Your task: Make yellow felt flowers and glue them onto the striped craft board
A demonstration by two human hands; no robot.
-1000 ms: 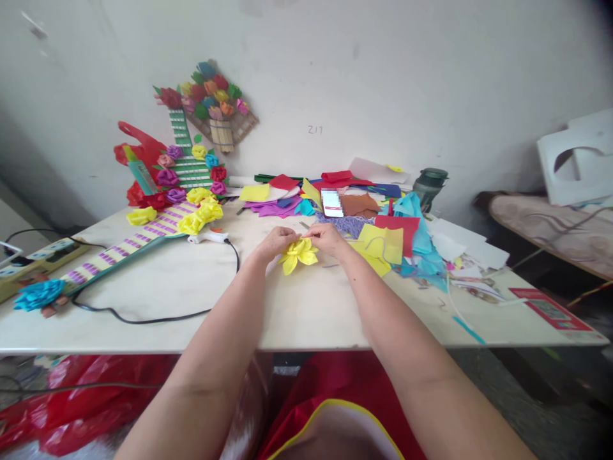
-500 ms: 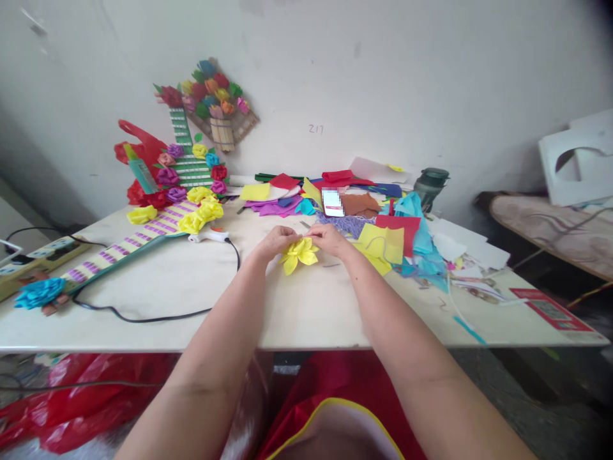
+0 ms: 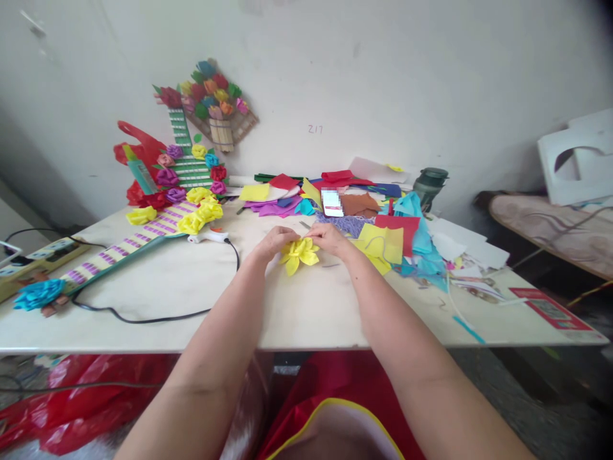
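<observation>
Pinching a yellow flower (image 3: 300, 254) at the middle of the worktop (image 3: 311, 313) | left hand (image 3: 276, 243) and right hand (image 3: 328, 238) close together, clamped on its far side | right: yellow sheet (image 3: 390, 243), red sheet (image 3: 410, 232) | left: white glue gun (image 3: 209, 237), black cord (image 3: 148, 322) | far: phone (image 3: 331, 204), purple shreds (image 3: 349, 225) | far right: green bottle (image 3: 428, 188)

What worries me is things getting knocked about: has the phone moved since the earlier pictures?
No. Judged against the wall number, the phone shows no visible shift either way; it sits next to the brown paper throughout.
</observation>
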